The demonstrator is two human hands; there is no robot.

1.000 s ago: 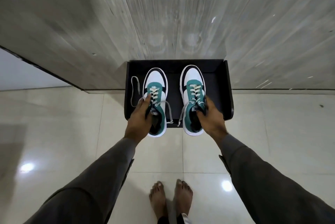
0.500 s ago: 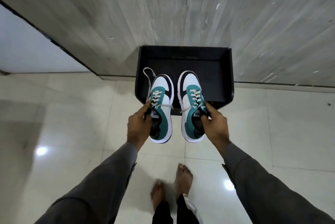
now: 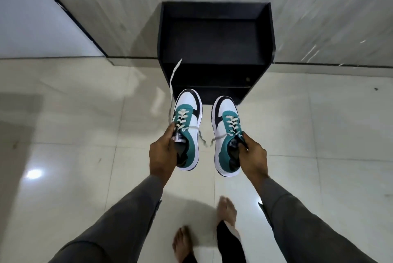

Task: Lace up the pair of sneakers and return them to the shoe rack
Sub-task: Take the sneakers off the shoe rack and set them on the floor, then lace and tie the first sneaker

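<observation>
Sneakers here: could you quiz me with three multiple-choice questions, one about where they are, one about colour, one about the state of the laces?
1. Where are the sneakers?
A. On the rack's top shelf
B. Held in the air, in front of the rack
C. On the person's feet

2. What colour is the panel around the laces?
A. Red
B. Yellow
C. Teal

3. What state are the lace ends in?
A. Hanging loose, untied
B. Tied in bows
C. Missing altogether

Answers:
1 B: the left hand holds the left sneaker and the right hand holds the right sneaker above the floor, and the rack shelf is bare.
2 C: teal surrounds the laces on both.
3 A: loose ends dangle between the shoes, and one floats up by the rack.
</observation>
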